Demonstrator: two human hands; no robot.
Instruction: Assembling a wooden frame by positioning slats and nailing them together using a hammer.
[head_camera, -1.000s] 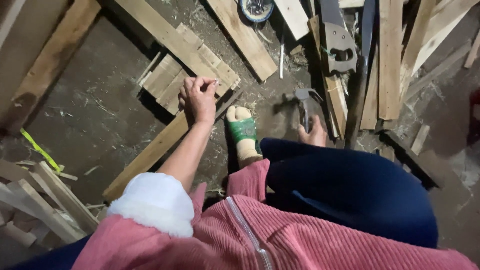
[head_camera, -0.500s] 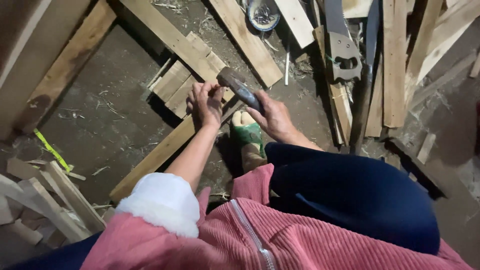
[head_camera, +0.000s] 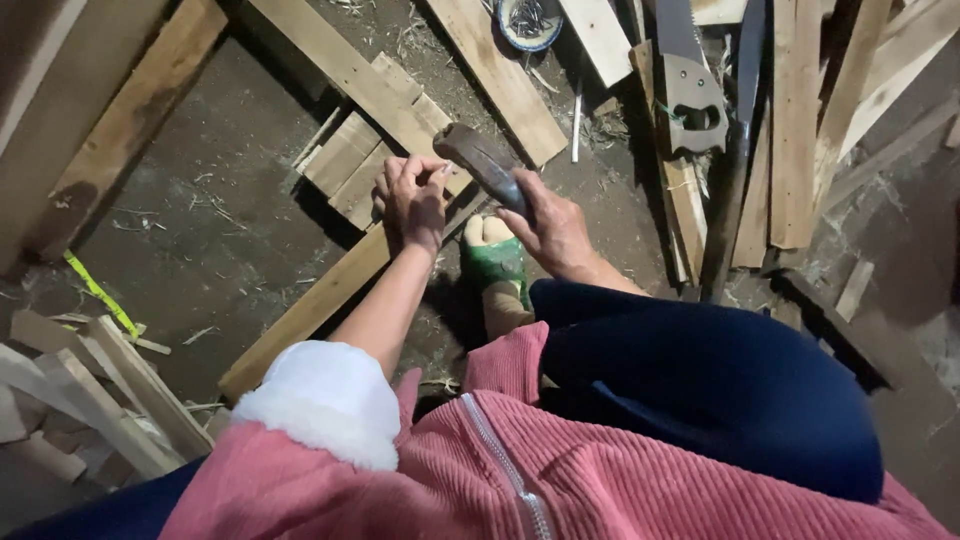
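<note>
Two hands: right gripping blunt steel hammer, left flat on rough plank.

Left hand pressed flat, right hand gripping.

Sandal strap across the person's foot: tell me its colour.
Green, seen in the head view: the sandal strap crosses the foot just below the right hand holding the hammer.

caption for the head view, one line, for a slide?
Head view: left hand pressed on small wooden slats across a long plank, right hand gripping a hammer above them.
</note>
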